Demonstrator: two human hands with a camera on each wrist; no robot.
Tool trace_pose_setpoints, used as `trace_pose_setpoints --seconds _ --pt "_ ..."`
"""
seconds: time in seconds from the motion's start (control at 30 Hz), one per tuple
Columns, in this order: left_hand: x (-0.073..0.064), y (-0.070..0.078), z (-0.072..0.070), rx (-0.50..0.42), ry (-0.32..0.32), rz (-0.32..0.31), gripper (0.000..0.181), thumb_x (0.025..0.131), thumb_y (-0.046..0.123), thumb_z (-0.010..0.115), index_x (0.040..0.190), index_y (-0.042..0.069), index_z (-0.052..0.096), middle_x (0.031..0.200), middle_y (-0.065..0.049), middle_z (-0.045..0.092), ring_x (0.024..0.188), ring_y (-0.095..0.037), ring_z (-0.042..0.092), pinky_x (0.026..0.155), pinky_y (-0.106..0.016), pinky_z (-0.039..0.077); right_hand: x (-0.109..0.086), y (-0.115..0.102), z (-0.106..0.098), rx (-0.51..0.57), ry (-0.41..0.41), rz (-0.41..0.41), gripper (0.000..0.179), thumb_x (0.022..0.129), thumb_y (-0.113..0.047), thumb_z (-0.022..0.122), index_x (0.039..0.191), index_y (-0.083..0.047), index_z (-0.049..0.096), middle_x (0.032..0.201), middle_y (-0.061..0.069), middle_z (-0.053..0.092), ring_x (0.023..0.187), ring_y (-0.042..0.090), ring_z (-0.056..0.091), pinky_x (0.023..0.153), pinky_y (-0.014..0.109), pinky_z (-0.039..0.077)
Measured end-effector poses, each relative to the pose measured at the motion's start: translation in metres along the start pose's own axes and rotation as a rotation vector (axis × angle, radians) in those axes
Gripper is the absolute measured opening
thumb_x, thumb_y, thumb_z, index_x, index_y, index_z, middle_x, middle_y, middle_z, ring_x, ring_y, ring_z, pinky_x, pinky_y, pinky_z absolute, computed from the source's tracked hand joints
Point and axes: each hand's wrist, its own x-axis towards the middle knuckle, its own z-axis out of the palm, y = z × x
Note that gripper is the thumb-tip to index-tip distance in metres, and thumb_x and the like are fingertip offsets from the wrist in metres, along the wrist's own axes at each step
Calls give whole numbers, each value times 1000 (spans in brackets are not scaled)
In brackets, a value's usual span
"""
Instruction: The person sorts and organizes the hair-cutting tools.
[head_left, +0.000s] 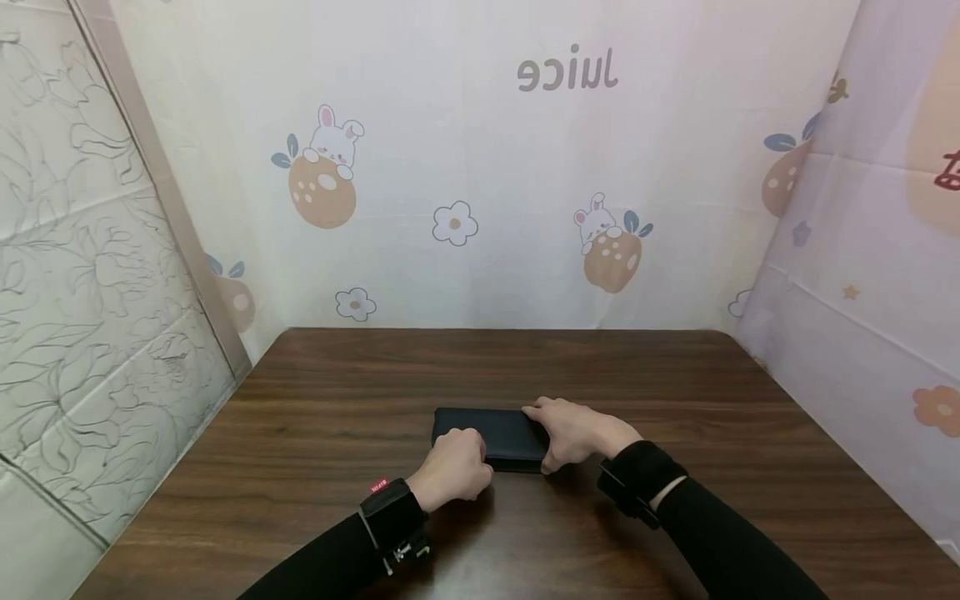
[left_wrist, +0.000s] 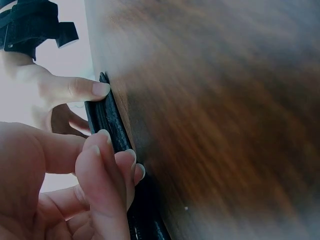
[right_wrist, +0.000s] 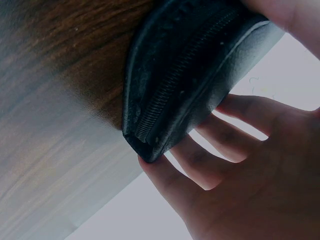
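Observation:
A dark zip-around wallet [head_left: 498, 427] lies flat on the wooden table. My right hand [head_left: 577, 429] grips its right end, thumb at the near edge and fingers spread along the far side. The right wrist view shows the closed teeth of the zipper [right_wrist: 170, 82] running round that end. At the wallet's near left edge is my left hand [head_left: 453, 467], its fingers curled and thumb and fingertips brought together at the zipper edge. In the left wrist view these fingertips [left_wrist: 103, 137] overlap the wallet's edge; any zipper pull between them is hidden.
The brown wooden table [head_left: 337, 375] extends around the wallet on all sides. Behind it and at the right hangs a pale curtain [head_left: 465, 125] with rabbits and flowers. A white flower-patterned panel [head_left: 90, 292] stands along the left. Both wrists wear black straps [head_left: 643, 479].

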Motion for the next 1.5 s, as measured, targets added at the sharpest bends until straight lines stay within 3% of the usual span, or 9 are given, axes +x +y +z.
trace_pose_setpoints --seconds 0.17,0.47,0.67,1.5 --pt "-1 -1 0 8 1 6 47 86 0 62 48 18 40 40 7 47 35 -13 46 40 -23 22 -1 0 0 -2 -1 2 88 78 -20 87 153 -6 43 153 12 43 133 30 47 105 50 42" --pt "-4 -4 -1 6 -1 -7 47 86 2 63 47 17 42 40 7 51 38 -12 54 40 -22 29 -4 0 1 4 -4 -18 89 77 -18 88 153 -3 43 153 16 41 135 34 46 104 51 43" --pt "-5 -5 -4 1 -1 -49 49 88 4 65 47 16 43 41 6 52 38 -10 56 38 -22 34 -5 1 1 1 -2 -8 89 78 -20 88 154 -5 43 155 14 40 138 33 43 105 52 42" --pt "-21 -15 -11 1 29 -82 44 89 3 65 50 13 49 42 6 53 39 -10 56 40 -23 36 -14 2 1 4 -5 -36 88 79 -18 87 153 -3 42 156 18 38 141 38 40 106 53 41"
